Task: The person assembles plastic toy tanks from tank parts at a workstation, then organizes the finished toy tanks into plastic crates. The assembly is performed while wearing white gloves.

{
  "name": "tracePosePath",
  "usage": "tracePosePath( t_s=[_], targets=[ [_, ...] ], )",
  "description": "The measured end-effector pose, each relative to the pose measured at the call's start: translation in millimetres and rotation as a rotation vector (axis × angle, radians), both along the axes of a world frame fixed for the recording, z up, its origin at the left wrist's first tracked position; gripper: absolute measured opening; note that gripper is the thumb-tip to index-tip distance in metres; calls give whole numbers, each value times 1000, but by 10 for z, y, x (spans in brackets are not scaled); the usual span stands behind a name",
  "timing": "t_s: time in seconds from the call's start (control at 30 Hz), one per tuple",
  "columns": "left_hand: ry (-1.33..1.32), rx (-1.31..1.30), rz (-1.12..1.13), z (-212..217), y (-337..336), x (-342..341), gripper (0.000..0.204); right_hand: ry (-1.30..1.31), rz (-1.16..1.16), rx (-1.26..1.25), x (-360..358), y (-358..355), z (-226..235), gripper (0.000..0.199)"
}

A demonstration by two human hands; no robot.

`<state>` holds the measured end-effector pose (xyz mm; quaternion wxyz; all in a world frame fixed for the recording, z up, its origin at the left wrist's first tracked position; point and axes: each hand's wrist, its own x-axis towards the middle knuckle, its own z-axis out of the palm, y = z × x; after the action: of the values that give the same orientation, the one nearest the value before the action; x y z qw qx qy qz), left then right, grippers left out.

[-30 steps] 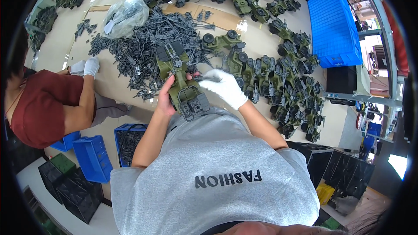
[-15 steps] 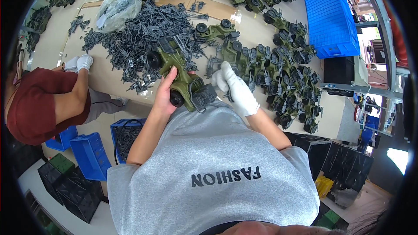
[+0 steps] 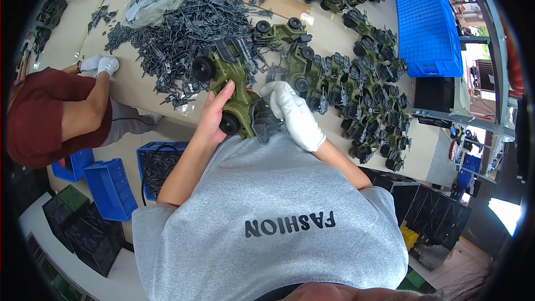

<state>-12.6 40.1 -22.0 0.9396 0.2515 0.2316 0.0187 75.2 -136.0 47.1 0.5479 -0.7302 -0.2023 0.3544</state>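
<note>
A green toy jeep (image 3: 234, 86) with black wheels and dark grey fittings is held up at the table's near edge. My bare left hand (image 3: 214, 117) grips it from the left side, thumb over the body. My right hand (image 3: 292, 112), in a white glove, is curled at the jeep's right side, beside the dark grey part (image 3: 266, 122) at its near end. What the gloved fingertips hold, if anything, is hidden. Beyond the jeep lies a big heap of small dark grey plastic parts (image 3: 184, 39).
Many similar jeeps (image 3: 340, 78) stand in rows on the right. A clear plastic bag (image 3: 153, 0) rests by the heap, and a blue crate (image 3: 429, 28) stands at the far right. Left, a co-worker in a dark red top (image 3: 50, 117) works at the table; blue bins (image 3: 108, 189) sit below.
My right hand has moved left and in against the jeep, its fingers now curled beside it. The jeep has turned slightly in my left hand. The view has shifted a little.
</note>
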Motion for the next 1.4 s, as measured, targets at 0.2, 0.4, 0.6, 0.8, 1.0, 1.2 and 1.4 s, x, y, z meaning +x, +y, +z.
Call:
tracePosePath(
  t_s=[0.2, 0.4, 0.6, 0.8, 1.0, 1.2, 1.4],
  targets=[
    [-21, 96, 38, 123, -98, -28, 39, -55, -26, 31, -126, -105, -182, 38],
    [-17, 115, 33, 282, -168, -18, 39, 649, -224, 251, 74, -64, -117, 75],
    [58, 193, 75, 362, -230, -69, 44, 581, -234, 286, -53, -198, -530, 65],
    [25, 279, -7, 230, -260, 11, 48, 297, -353, 221, -135, -182, -554, 57],
    [70, 285, -213, -516, -574, 712, 52, 599, -479, -41, 293, -431, -514, 75],
    [-283, 649, -753, -305, -1676, 1617, 92, 239, -889, 70, 879, -1908, -563, 84],
    [-283, 561, -750, -571, -1310, 1483, 46, -1146, -676, -590, 1550, -1706, -384, 44]
  ],
)
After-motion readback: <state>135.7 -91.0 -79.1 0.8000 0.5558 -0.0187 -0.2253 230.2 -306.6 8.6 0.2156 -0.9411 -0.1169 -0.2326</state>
